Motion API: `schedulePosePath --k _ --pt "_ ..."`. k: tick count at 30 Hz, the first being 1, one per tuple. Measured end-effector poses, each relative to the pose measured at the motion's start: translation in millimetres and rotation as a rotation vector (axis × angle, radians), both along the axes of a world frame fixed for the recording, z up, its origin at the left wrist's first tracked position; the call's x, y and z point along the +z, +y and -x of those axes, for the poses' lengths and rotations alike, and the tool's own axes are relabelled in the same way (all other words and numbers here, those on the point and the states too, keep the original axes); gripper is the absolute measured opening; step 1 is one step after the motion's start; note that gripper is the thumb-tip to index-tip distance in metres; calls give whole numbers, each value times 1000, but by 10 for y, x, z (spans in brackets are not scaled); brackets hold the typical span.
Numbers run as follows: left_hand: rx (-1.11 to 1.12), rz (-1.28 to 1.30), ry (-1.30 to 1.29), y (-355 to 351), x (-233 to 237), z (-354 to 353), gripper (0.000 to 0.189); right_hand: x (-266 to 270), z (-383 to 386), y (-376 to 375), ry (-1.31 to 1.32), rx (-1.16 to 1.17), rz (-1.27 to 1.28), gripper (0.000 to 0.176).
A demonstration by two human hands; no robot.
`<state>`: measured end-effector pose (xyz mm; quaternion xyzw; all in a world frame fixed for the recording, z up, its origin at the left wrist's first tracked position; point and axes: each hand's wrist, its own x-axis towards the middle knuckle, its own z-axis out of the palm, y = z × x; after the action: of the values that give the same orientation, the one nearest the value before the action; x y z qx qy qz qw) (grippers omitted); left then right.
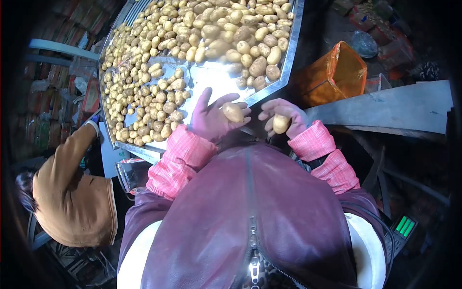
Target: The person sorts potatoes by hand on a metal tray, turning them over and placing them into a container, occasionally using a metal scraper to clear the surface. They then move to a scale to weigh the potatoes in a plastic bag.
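My left hand (210,117), in a pinkish glove, is turned palm up at the near edge of a metal sorting table (211,79). A pale potato (233,112) rests against its fingers, with the thumb held apart. Just right of it, my gloved right hand (294,117) curls around another potato (281,124), beyond the table's corner. Many potatoes (226,33) cover the far part of the table. Smaller ones (144,103) lie along its left side. Pink sleeve covers reach up both forearms.
An orange bag (341,72) stands open right of the table, beside a grey metal panel (385,108). At the left, a co-worker in a brown jacket (77,197) reaches toward the table's side. A device with green lights (405,226) sits at the lower right.
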<state>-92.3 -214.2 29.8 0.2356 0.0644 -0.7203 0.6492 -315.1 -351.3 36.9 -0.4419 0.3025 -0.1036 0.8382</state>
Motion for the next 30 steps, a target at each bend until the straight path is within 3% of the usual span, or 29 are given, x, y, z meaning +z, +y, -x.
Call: schedulePosePath --k 1,4,5,8,9,11,12,13,14,15,16,18,22,25,27,29,30 --pt "-9 9 -29 -19 24 34 79 -38 22 3 -83 72 31 43" --pt "-113 145 -33 -55 130 99 76 -117 -6 57 -267 91 -223 49" --pt "-132 102 -120 -83 223 168 73 -158 -29 18 -238 133 -342 60" --pt "-166 -24 -362 -63 353 241 70 -135 55 6 -146 37 -382 58" --pt "-185 -32 -517 -42 214 157 64 -95 112 -9 -126 8 -404 54" --pt "-206 93 -1246 16 35 -2 53 -161 294 -55 -178 -54 -406 51" --pt "-92 26 -1415 30 -264 -126 42 -195 439 -63 -199 -101 -404 49" --pt "-41 -38 -1485 57 -333 -129 40 -204 602 -58 -181 -167 -268 48" --pt "-94 -232 -1377 63 -170 -12 40 -214 831 -79 -133 -230 -248 48" --pt "-117 -22 -1900 182 -692 -304 40 -226 1090 -100 -88 -291 -234 48" --pt "-79 209 -2330 166 -516 -196 41 -249 1351 -82 -44 -345 -224 49" --pt "-166 265 -2328 272 -788 -262 40 -325 1899 36 47 -515 -159 49" --pt "-323 282 -2410 264 -821 -260 41 -310 2660 321 429 -800 -107 47" --pt "-388 254 -2392 257 -850 -304 42 -679 3021 472 712 -826 -139 45" --pt "-391 292 -2389 282 -846 -319 42 -1473 3444 697 897 -755 22 42" --pt "-330 328 -2400 259 -887 -339 42 -1537 3408 529 1011 -800 16 41" --pt "-340 269 -2390 271 -886 -328 42 -1274 3206 418 1037 -882 -100 42"
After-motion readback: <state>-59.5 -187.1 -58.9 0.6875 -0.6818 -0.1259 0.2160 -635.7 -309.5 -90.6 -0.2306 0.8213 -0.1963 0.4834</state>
